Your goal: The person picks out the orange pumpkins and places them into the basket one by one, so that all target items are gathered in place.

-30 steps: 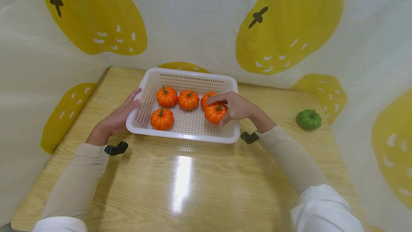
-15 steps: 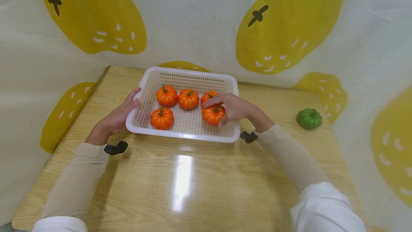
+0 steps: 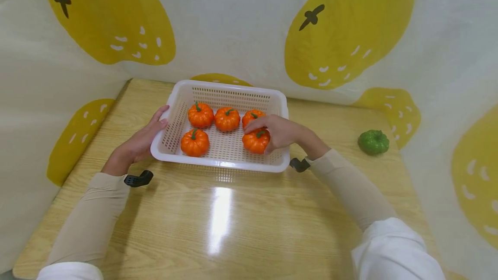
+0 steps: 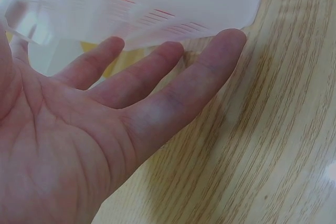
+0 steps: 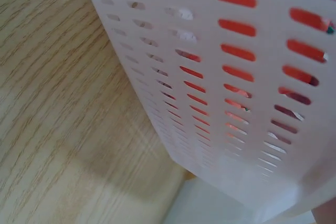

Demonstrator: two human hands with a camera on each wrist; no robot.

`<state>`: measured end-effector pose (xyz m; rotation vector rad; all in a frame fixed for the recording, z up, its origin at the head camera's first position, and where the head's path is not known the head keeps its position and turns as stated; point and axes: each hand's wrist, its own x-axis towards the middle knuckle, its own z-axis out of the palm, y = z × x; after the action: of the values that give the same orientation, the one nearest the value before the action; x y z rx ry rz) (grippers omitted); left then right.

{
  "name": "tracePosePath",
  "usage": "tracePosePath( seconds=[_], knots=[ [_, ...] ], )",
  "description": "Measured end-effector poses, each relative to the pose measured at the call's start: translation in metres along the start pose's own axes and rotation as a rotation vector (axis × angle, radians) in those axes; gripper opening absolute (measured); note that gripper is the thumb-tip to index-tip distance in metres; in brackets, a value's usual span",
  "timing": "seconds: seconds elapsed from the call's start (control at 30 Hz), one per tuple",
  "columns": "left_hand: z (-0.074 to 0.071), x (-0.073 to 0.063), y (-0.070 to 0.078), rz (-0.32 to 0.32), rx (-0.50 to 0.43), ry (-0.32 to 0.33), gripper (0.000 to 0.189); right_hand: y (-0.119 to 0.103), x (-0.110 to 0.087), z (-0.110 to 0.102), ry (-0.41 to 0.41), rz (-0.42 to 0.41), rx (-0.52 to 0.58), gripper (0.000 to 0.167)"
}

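Observation:
A white slotted plastic basket (image 3: pixel 221 164) holds several glossy orange pumpkins with green stems. My right hand (image 3: pixel 282 132) reaches over the basket's right side, thumb and fingers around the front right pumpkin (image 3: pixel 254 142). Just behind that, another pumpkin (image 3: pixel 253 116) is partly covered by the fingers. Two more, a middle pumpkin (image 3: pixel 227 119) and a left pumpkin (image 3: pixel 200 115), stand in the back row, with one pumpkin (image 3: pixel 195 142) at front left. My left hand (image 3: pixel 144 141) rests against the basket's left end, its straight fingers (image 4: pixel 163 95) touching the outer wall. Through the slots, orange shows in the right wrist view.
A green bell pepper (image 3: pixel 373 142) lies on the right side of the wooden table (image 3: pixel 175 228). White cloth (image 3: pixel 233 25) with large yellow fruit prints hangs behind the table and along its sides. Dark wrist mounts (image 3: pixel 139 179) jut from both sleeves.
My right hand has brought its pumpkin slightly left and lower in the basket, in front of the back-right one. My left hand stays at the basket's left end.

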<state>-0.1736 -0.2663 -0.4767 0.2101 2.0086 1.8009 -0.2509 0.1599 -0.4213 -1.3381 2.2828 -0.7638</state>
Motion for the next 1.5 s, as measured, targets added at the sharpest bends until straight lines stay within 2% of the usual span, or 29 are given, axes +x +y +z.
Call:
tracePosePath(
  seconds=[0.27,0.63,0.87,1.5],
  knots=[
    [-0.001,-0.003,0.003,0.010,0.016,0.004,0.060,-0.007,0.005,0.001,-0.024,0.072,-0.081,0.075],
    [-0.003,0.000,0.000,-0.007,0.021,0.005,0.058,-0.004,0.011,0.005,-0.081,0.087,-0.147,0.079],
    [-0.002,0.000,0.001,-0.010,0.029,0.007,0.058,-0.002,0.010,0.008,-0.086,0.102,-0.160,0.076],
    [-0.003,0.001,0.000,0.011,0.036,-0.008,0.058,-0.006,0.010,0.010,-0.096,0.157,-0.242,0.081]
  ],
)
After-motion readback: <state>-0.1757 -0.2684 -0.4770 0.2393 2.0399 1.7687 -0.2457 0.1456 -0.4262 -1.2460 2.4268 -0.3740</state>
